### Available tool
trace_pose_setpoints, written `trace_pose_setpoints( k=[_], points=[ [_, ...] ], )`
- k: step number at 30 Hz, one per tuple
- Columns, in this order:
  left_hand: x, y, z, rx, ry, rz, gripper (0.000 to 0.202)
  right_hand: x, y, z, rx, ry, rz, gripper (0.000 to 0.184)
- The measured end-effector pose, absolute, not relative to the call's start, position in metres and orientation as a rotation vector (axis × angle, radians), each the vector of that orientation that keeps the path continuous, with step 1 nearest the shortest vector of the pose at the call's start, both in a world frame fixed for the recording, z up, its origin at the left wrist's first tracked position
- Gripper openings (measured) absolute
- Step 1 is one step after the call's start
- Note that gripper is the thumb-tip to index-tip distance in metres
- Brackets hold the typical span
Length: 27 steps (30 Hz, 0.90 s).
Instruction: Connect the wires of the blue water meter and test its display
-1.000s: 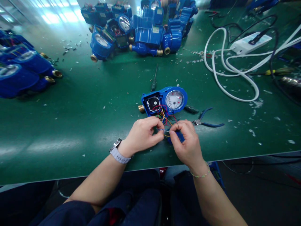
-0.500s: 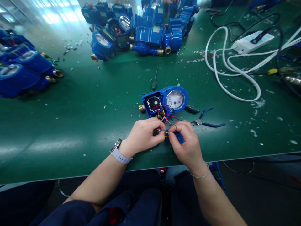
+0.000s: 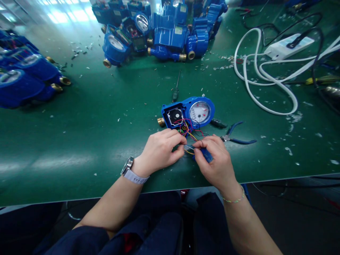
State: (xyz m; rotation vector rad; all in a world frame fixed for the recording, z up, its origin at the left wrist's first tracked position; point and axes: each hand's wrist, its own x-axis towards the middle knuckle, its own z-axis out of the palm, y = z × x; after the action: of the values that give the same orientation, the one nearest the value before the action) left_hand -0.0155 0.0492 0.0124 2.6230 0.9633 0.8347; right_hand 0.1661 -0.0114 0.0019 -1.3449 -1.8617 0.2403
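A blue water meter [image 3: 190,99] with a round dial [image 3: 200,112] lies in front of me, its square compartment uncovered. Red, black, white and yellow wires [image 3: 195,136] trail out of it towards my fingers. My left hand [image 3: 166,147] is closed in a pinch on a wire at the meter's near side. Facing it, my right hand [image 3: 214,157] pinches a wire too, with a thin pale strand stretched between both hands. Partly hidden behind my right fingers is a blue piece [image 3: 206,155]. Pliers [image 3: 233,136] with blue handles lie spread just right of that hand.
A screwdriver [image 3: 175,92] lies behind the meter, and a dark-handled tool [image 3: 218,123] sits at its right. More blue meters [image 3: 170,39] crowd the back and the left [image 3: 23,85]. At right are a white power strip [image 3: 289,46] and looped white cable [image 3: 248,85].
My hands have drawn slightly apart, the right one moving rightward, so more of the strand between them shows. The view has shifted a little.
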Motion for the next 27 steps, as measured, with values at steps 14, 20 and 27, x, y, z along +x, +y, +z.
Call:
trace_pose_setpoints(
  k=[14,20,27],
  points=[
    [-0.0069,0.0446,0.0103,2.472,0.958,0.847,0.009,0.1611,-0.0116,0.0034,-1.35,-1.825,0.269,0.011],
    [-0.0095,0.047,0.0139,2.438,0.979,0.826,0.01,0.1657,-0.012,0.0048,-1.359,-1.818,0.255,0.013],
    [-0.008,0.0447,0.014,2.413,0.954,0.786,0.008,0.1615,-0.0124,-0.0001,-1.357,-1.792,0.259,0.013]
  ],
)
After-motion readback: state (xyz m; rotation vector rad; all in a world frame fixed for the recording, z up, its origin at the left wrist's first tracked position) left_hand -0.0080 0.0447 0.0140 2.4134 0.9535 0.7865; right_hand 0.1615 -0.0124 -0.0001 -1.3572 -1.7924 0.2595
